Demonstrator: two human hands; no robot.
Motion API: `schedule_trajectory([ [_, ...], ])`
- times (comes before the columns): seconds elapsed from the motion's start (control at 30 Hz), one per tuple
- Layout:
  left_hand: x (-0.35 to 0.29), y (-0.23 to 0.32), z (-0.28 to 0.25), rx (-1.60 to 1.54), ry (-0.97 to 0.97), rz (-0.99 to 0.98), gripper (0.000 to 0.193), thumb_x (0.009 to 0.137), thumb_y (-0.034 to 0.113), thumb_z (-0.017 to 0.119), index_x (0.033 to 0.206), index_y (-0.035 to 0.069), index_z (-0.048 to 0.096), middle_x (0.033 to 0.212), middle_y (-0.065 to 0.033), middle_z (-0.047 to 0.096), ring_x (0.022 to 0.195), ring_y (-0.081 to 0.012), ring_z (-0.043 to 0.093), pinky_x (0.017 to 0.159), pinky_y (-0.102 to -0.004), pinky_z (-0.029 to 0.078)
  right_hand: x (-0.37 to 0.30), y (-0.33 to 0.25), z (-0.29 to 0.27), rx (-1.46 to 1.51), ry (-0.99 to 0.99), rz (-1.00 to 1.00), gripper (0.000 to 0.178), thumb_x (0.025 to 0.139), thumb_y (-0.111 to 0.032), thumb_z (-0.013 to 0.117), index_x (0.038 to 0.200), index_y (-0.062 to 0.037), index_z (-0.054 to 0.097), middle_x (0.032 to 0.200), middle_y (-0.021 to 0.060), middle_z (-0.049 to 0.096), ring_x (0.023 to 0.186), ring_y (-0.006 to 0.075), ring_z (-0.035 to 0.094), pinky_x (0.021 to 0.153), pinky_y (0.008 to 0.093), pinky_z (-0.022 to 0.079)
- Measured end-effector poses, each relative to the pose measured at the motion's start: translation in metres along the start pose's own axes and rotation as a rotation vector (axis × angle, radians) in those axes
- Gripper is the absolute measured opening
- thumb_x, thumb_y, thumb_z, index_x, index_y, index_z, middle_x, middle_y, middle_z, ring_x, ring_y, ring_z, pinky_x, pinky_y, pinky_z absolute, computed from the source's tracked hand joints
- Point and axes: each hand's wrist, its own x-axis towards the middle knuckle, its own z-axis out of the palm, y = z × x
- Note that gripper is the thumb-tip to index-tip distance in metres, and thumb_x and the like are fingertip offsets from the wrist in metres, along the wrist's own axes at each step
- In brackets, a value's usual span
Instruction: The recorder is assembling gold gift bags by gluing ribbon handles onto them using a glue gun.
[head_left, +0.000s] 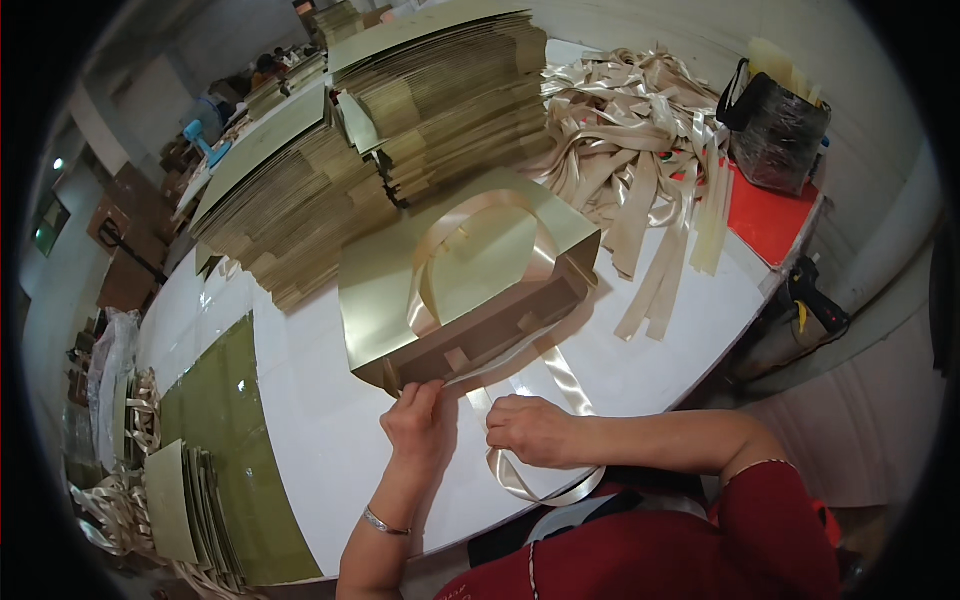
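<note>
One glossy pale-gold paper bag [475, 268] on one white tabletop [330, 460]; left hand [412, 415] and right hand [528, 430] at its near side.
Bag lies with mouth toward the person; one looped champagne satin ribbon [505, 200] over its upper face. Left: fingers drawn narrow at mouth's left edge, cannot tell if gripping. Right: closed on a second satin ribbon [566, 380] on bag's near side. Beyond bag: two stacks of flat gold card [450, 120]; right of those, one heap of loose beige ribbons [625, 130].

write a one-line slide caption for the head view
Left hand at the rim of a gold bag, right hand gripping a satin ribbon, tall gold stacks beyond.
</note>
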Motion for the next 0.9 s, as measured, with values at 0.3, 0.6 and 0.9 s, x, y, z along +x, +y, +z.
schedule_trajectory([
  [0.3,-0.004,0.016,-0.005,-0.082,-0.029,-0.051,0.011,0.072,0.005,0.067,0.083,0.003,0.066,0.070,-0.0106,0.060,0.054,-0.0245,0.059,0.051,-0.0305,0.049,-0.020,0.008,-0.046,-0.105,0.230,0.140,0.015,0.082,-0.014,0.061,0.094,-0.0063,0.064,0.086,0.0083,0.060,0.084,0.0263,0.057,0.073,0.0356,0.048],
  [0.6,-0.002,0.014,-0.001,-0.139,-0.055,-0.130,0.008,0.079,0.005,0.068,0.087,0.001,0.067,0.071,-0.0099,0.058,0.054,-0.0168,0.053,0.049,-0.0263,0.043,-0.066,-0.007,-0.043,-0.327,0.012,0.348,0.067,0.089,-0.046,0.048,0.125,0.0111,0.043,0.135,0.0241,0.040,0.129,0.0341,0.033,0.110,0.0405,0.022],
  [0.9,-0.010,0.010,0.004,-0.196,-0.036,-0.183,0.007,0.080,0.003,0.067,0.086,0.000,0.067,0.078,-0.0090,0.058,0.060,-0.0151,0.054,0.053,-0.0252,0.044,-0.055,-0.019,-0.032,-0.218,0.013,0.448,0.065,0.091,-0.044,0.045,0.124,0.0125,0.043,0.133,0.0269,0.040,0.129,0.0365,0.033,0.110,0.0419,0.022],
])
